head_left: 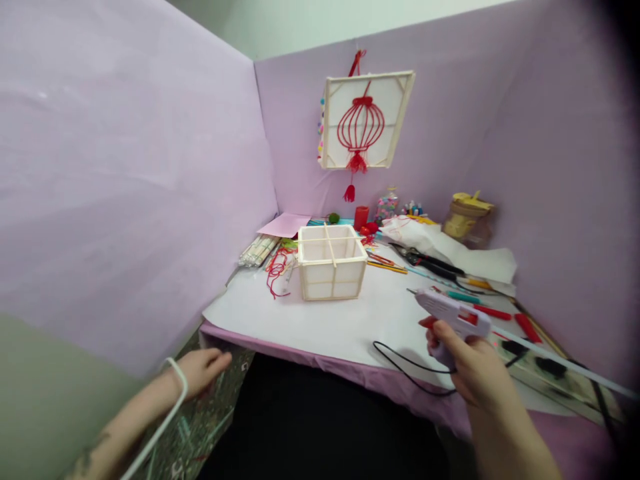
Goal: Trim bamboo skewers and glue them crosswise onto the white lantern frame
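My right hand grips a pale lilac hot glue gun with a red trigger, its nozzle pointing left above the tabletop. A black cord loops from its handle over the table edge. At the lower left, my left hand hangs beside the table's front corner, fingers loosely curled together, with nothing visible in them. A white box-shaped lantern frame stands upright mid-table, apart from both hands. Thin sticks cross over its open top.
A finished lantern with a red design and tassel hangs at the back. Pliers, white paper and a power strip lie to the right. Bundled sticks and red cord are left. Lilac panels enclose the table.
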A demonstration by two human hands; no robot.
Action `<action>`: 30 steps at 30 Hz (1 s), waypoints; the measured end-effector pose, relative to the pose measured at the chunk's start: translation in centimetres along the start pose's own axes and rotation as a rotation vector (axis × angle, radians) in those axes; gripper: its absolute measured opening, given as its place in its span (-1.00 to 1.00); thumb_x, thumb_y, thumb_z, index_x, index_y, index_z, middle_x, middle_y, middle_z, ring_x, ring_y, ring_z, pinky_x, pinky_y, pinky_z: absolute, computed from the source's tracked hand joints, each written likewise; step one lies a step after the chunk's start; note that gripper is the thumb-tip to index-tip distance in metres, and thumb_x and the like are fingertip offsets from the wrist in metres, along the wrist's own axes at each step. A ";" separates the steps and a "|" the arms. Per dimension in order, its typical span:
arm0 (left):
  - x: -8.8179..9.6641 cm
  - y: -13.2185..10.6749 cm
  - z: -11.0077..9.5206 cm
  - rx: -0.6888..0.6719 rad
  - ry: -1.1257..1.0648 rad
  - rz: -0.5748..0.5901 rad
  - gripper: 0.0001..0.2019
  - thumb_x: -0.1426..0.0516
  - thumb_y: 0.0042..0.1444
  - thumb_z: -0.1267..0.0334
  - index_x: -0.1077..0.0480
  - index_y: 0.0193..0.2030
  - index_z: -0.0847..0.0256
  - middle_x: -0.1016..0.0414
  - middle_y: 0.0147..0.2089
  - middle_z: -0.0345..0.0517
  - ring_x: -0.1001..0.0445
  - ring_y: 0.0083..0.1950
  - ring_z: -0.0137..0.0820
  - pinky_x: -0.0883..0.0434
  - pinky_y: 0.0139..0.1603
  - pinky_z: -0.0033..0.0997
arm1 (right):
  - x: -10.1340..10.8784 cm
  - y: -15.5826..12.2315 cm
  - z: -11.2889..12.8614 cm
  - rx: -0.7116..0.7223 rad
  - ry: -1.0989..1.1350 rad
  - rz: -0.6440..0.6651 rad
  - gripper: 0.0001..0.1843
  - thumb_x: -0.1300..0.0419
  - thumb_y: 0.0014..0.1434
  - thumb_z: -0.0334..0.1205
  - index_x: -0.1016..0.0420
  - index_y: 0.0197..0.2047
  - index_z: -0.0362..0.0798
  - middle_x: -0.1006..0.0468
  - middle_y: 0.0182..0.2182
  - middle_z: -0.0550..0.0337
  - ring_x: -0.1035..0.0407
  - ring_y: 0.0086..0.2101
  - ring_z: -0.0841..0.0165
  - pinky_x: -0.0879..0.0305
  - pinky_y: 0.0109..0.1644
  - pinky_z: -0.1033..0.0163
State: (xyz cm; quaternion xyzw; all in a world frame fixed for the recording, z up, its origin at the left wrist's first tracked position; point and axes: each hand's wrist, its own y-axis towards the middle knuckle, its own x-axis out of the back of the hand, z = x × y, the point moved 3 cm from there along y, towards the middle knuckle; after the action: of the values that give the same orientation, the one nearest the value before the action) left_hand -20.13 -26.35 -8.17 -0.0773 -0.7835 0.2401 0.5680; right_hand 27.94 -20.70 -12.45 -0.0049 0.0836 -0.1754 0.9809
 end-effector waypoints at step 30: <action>10.9 13.1 -18.6 -0.643 -0.752 -1.077 -0.69 -0.08 0.15 0.07 -0.45 -0.44 0.25 -0.52 -0.34 -0.10 -0.48 -0.22 -0.41 -0.40 -0.18 -0.47 | -6.6 3.1 3.5 0.093 0.198 0.133 -0.61 -0.39 -0.06 0.10 -0.55 -0.37 -0.07 -0.40 -0.60 0.22 -0.24 -0.57 0.42 -0.19 -0.54 0.32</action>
State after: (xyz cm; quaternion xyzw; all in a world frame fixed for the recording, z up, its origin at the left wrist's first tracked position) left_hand -8.64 -5.20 -0.48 0.2432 -0.8868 -0.3041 0.2491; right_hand 23.46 -15.56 -8.02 0.0635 0.1720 -0.1132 0.9765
